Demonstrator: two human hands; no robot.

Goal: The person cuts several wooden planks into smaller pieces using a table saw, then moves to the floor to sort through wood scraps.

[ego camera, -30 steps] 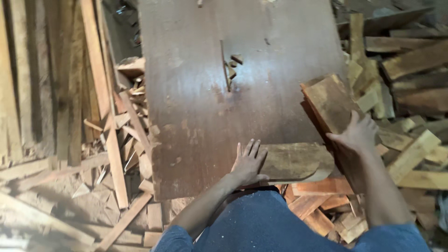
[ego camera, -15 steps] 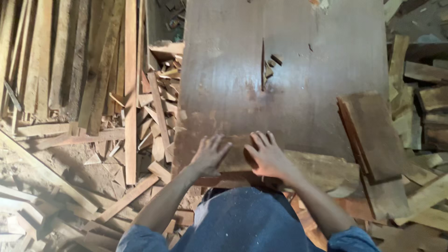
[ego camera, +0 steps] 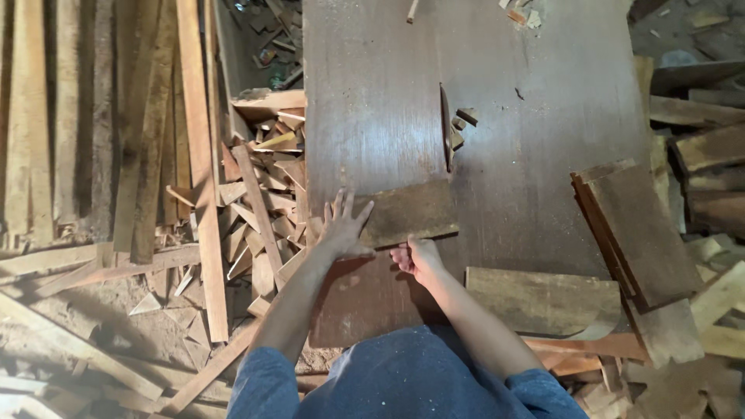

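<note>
A flat rectangular wooden board [ego camera: 409,211] lies on the brown saw table [ego camera: 504,93], just short of the saw blade slot [ego camera: 446,128]. My left hand [ego camera: 341,226] rests flat on the board's left end with fingers spread. My right hand [ego camera: 415,257] grips the board's near edge from below, fingers curled around it. Small wood chips [ego camera: 464,124] lie beside the slot.
A stack of boards [ego camera: 636,229] sits on the table's right side, and a curved-cut plank [ego camera: 543,299] lies at the near right. Offcuts [ego camera: 260,194] pile up left of the table. Long planks [ego camera: 194,140] lie on the floor at the left.
Both hands have taken a board from the near edge and slid it forward onto the table toward the blade slot. My view has shifted slightly.
</note>
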